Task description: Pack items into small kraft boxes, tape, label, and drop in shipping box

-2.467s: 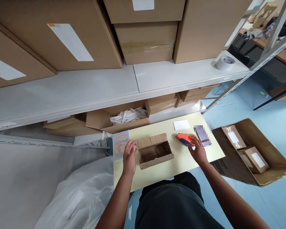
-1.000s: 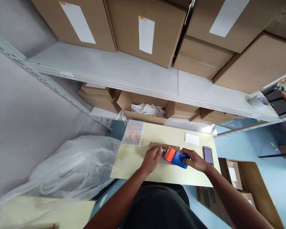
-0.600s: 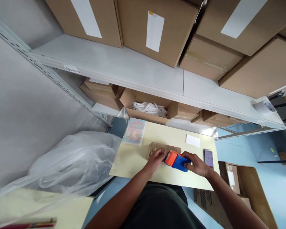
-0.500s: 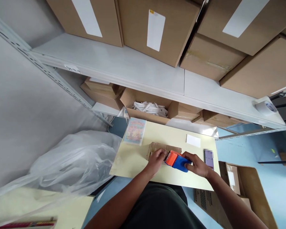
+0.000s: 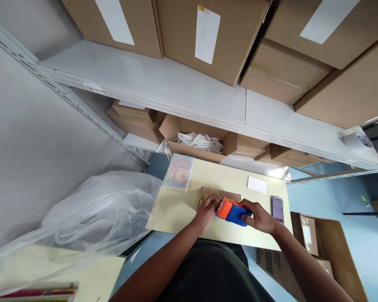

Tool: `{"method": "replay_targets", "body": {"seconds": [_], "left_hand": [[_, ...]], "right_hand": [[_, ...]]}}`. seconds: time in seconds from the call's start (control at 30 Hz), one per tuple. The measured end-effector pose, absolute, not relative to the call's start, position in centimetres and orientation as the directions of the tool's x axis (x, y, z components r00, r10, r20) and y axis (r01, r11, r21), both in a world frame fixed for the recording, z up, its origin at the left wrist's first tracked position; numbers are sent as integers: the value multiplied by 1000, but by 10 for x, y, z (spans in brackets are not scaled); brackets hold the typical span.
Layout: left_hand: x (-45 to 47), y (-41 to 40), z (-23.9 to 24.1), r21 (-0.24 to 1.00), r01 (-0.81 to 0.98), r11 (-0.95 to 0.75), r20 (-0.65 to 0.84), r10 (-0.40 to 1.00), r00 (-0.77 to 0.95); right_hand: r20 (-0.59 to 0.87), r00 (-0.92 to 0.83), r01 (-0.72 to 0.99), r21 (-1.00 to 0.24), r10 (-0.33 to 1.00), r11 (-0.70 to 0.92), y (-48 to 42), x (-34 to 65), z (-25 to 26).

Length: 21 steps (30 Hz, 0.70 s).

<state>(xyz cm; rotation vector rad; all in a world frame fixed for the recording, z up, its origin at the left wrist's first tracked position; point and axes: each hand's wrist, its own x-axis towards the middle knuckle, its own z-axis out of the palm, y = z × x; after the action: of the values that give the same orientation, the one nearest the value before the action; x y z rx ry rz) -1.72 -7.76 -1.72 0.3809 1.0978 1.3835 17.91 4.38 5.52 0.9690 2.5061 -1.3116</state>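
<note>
My right hand point(image 5: 258, 216) is closed around the blue end of an orange and blue tape dispenser point(image 5: 236, 214), held low over the pale yellow table point(image 5: 173, 214). At its dark, jagged-looking orange end, my left hand point(image 5: 207, 213) is pinched shut, with thumb and fingertips together. Whatever lies between those fingertips is too small to make out, possibly the tape's end. Just behind both hands lies a small brown cardboard box point(image 5: 219, 193), partly hidden by them.
On the table are a colourful printed packet point(image 5: 179, 171), a white card point(image 5: 257, 184) and a phone point(image 5: 277, 209). Behind stands a shelf point(image 5: 164, 88) with cartons and an open box of white strips point(image 5: 200, 142). Plastic sheeting point(image 5: 94, 209) is left; an open carton point(image 5: 337, 247) is right.
The tape dispenser has shifted very slightly left and turned a little in my hands. My grip looks the same. The whole view has moved slightly.
</note>
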Motion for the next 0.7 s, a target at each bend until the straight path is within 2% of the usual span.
{"method": "replay_targets", "body": {"seconds": [0.27, 0.53, 0.7], "left_hand": [[-18, -78, -24, 748, -648, 145, -392, 884, -254], [-23, -92, -30, 778, -568, 267, -494, 819, -292], [-45, -104, -34, 757, -589, 285, -558, 751, -354]], "right_hand": [[-408, -780, 608, -674, 475, 419, 45, 178, 64], [-402, -773, 624, -622, 491, 473, 40, 165, 69], [-389, -749, 650, -590, 537, 479, 41, 161, 55]]}}
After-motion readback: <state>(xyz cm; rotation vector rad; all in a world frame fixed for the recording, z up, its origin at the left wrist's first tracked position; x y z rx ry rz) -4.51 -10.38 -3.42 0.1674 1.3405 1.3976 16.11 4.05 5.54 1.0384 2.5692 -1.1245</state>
